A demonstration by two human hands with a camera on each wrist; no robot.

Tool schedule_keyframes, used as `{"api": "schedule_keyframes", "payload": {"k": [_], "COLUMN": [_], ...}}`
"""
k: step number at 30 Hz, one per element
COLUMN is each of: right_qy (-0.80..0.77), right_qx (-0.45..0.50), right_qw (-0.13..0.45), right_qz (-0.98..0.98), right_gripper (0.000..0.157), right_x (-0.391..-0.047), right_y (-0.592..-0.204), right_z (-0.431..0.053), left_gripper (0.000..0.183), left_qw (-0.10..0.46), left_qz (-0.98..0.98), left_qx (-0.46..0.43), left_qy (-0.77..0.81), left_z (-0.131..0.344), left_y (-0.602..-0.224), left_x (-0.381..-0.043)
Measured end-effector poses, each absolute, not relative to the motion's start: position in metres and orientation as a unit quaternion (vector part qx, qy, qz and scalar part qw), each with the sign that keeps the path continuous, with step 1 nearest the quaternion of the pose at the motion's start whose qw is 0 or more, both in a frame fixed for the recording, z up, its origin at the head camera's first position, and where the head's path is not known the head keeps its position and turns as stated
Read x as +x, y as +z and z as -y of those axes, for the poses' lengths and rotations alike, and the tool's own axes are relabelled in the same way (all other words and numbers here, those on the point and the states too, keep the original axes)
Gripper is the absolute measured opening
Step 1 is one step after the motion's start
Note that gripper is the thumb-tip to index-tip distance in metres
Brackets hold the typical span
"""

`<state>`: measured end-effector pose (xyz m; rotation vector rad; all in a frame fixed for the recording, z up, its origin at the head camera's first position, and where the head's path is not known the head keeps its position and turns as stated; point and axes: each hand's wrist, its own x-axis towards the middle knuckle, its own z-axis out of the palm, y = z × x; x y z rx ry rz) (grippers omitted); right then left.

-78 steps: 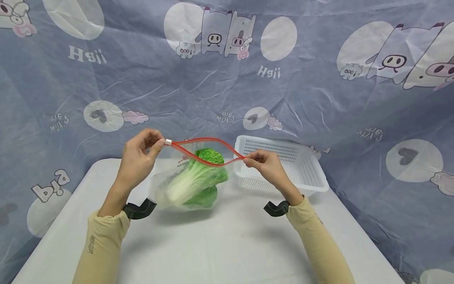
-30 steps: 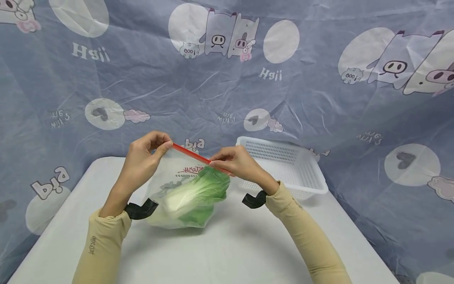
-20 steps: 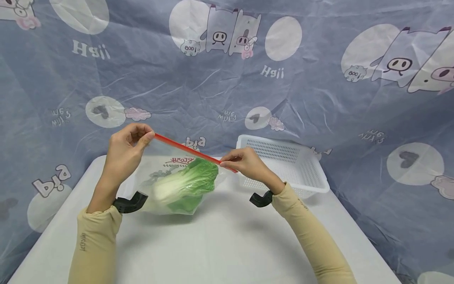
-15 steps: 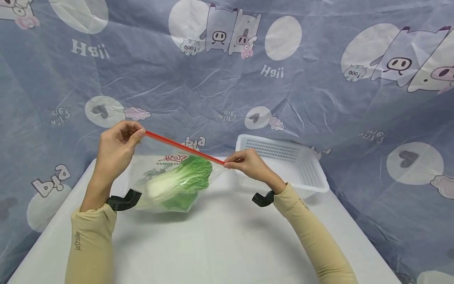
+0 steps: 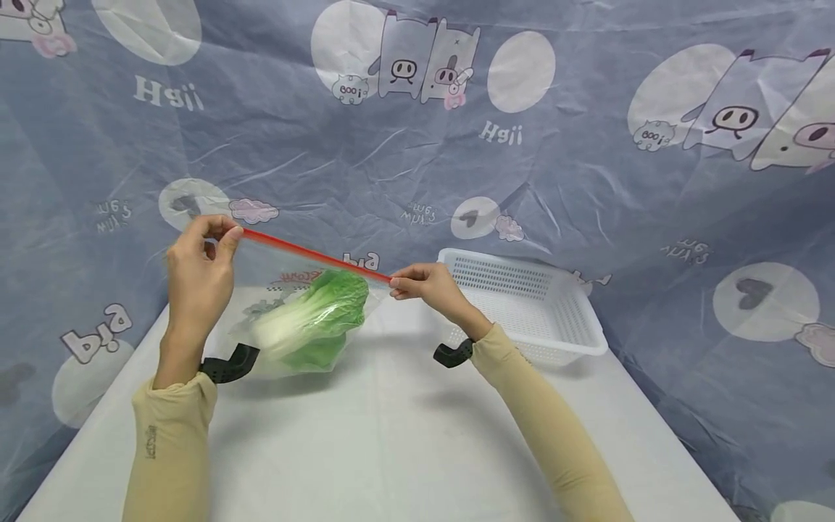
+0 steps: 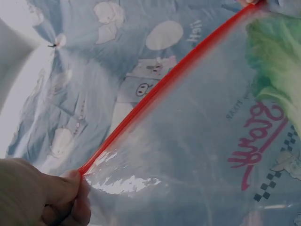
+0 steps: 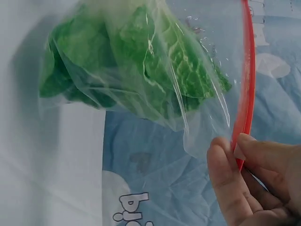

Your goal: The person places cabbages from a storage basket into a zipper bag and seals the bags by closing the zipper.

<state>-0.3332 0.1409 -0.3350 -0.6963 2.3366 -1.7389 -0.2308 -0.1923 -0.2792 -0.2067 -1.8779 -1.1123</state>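
A clear zip bag [image 5: 261, 304] with a red zip strip [image 5: 306, 251] hangs between my two hands, and a leafy green cabbage [image 5: 313, 312] lies inside it. My left hand [image 5: 201, 272] pinches the strip's left end between thumb and fingers. At the strip's other end my right hand [image 5: 430, 290] pinches it near the corner. The red strip runs taut and slopes down to the right, its two edges together. In the right wrist view a pale slider seems to sit between thumb and finger, mostly hidden. Red lettering shows on the bag in the left wrist view.
A white perforated plastic basket [image 5: 522, 304] stands at the back right of the white-covered table [image 5: 391, 435]. Behind the table hangs a blue-grey patterned cloth [image 5: 391, 159]. A dark wrist mount [image 5: 231, 364] sits on each forearm.
Earlier the bag's mouth gaped with the slider at the left; now the strip lies together. My right hand slid along it to the right end. Lately both hands shifted left with the bag.
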Motion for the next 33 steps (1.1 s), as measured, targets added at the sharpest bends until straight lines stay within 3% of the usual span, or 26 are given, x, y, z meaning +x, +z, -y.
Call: {"api": "schedule_keyframes", "payload": {"k": [3, 5, 9, 14, 17, 24, 29, 33], "right_qy": [-0.611, -0.62, -0.617, -0.591, -0.553, -0.445, -0.392, -0.351], "right_qx": [-0.216, -0.206, -0.186, -0.176, -0.194, -0.234, -0.242, -0.252], "right_qw": [0.102, 0.12, 0.146, 0.17, 0.176, 0.145, 0.135, 0.123], "right_qz": [-0.755, -0.747, -0.751, -0.768, -0.791, -0.852, -0.877, -0.893], "right_gripper": [0.024, 0.024, 0.028, 0.027, 0.027, 0.027, 0.026, 0.031], "right_x": [-0.344, -0.35, -0.36, -0.364, -0.364, -0.36, -0.357, -0.35], "right_y": [-0.342, -0.348, -0.362, -0.374, -0.377, -0.377, -0.376, -0.372], "right_z": [-0.133, -0.132, -0.139, -0.157, -0.164, -0.168, -0.162, -0.156], "left_gripper": [0.018, 0.014, 0.002, 0.015, 0.018, 0.023, 0.024, 0.026], "left_qw": [0.436, 0.395, 0.277, 0.106, 0.04, -0.006, -0.005, -0.056], "left_qz": [0.795, 0.826, 0.873, 0.876, 0.86, 0.85, 0.856, 0.858], "left_qx": [-0.104, -0.129, -0.206, -0.329, -0.404, -0.473, -0.477, -0.464], "left_qy": [-0.407, -0.382, -0.344, -0.335, -0.31, -0.23, -0.198, -0.213], "left_z": [0.19, 0.186, 0.169, 0.121, 0.083, 0.018, -0.002, -0.003], "left_y": [-0.274, -0.269, -0.265, -0.276, -0.29, -0.327, -0.347, -0.347], "left_x": [-0.217, -0.206, -0.185, -0.165, -0.156, -0.147, -0.147, -0.149]}}
